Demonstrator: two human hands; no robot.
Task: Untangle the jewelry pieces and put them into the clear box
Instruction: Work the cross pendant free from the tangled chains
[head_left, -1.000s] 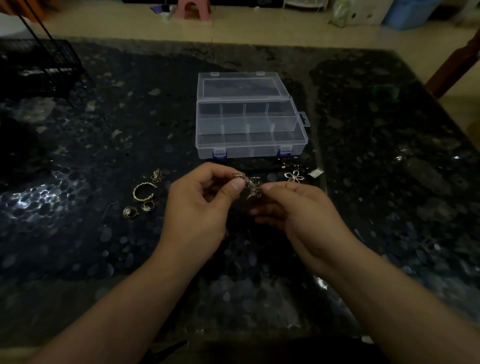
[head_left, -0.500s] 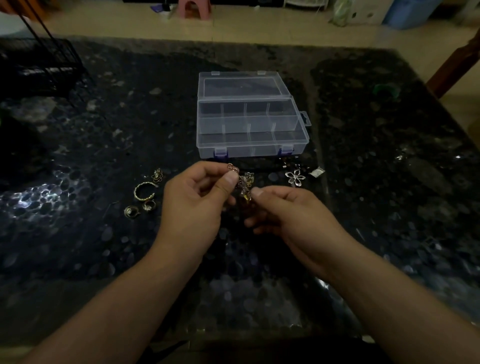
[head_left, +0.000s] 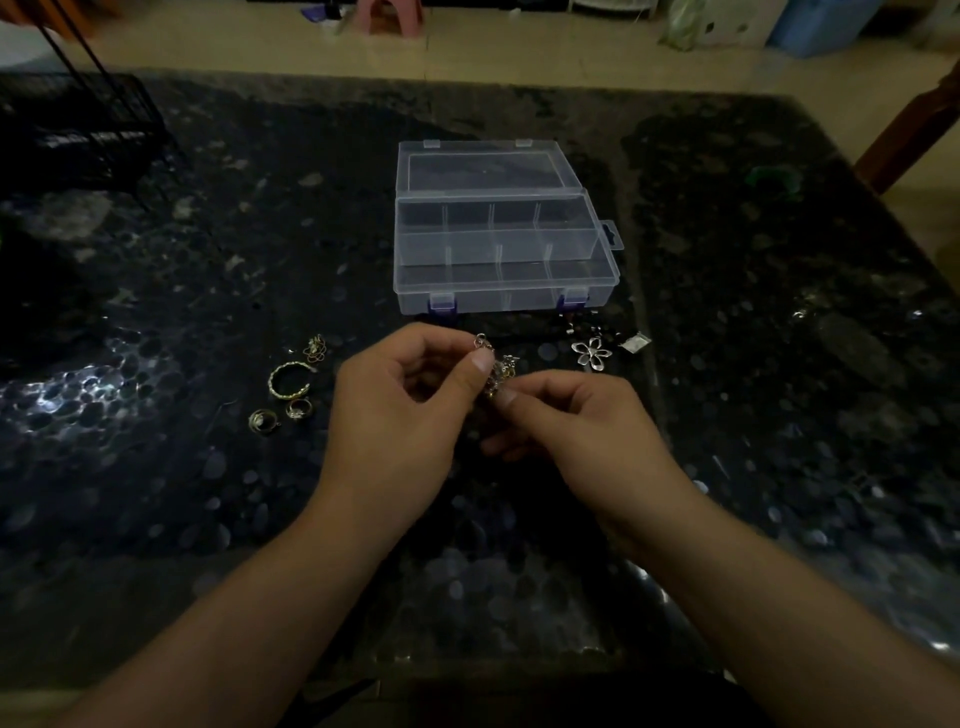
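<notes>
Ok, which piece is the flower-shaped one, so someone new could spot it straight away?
Start at the open clear box in the middle of the dark table. Just in front of its right purple latch lies the silver flower pendant, beyond the right hand. It alone has open looped petals; the gold rings lie far left.

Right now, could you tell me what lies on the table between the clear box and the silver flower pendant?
In the head view, a few small dark pieces lie between the clear box and the silver flower pendant; too dim to identify.
</notes>
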